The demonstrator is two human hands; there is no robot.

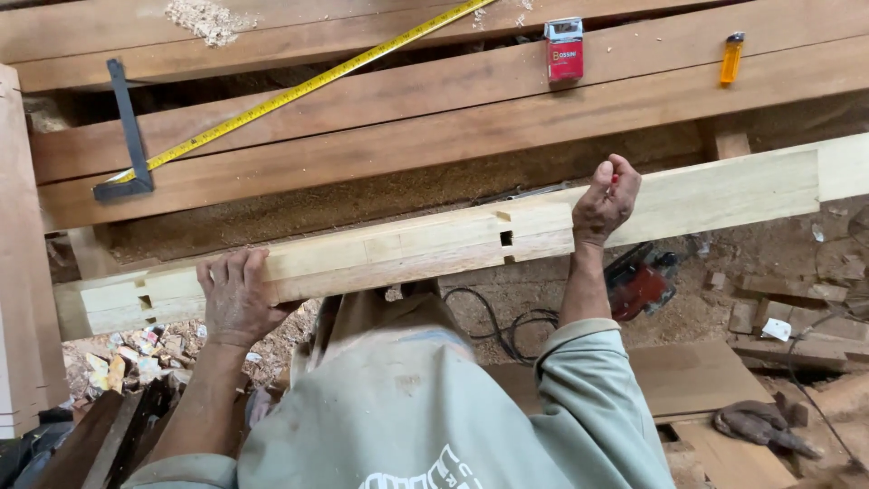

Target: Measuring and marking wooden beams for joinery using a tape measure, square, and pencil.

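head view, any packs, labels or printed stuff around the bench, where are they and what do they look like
Small box pack: upright on the far plank, top centre-right; rectangular, red with a white-grey top.
Tape measure: yellow printed strip lying diagonally across the planks, from the black square to the top edge.
Scrap wrappers: small crumpled, multicoloured pieces on the floor at lower left.
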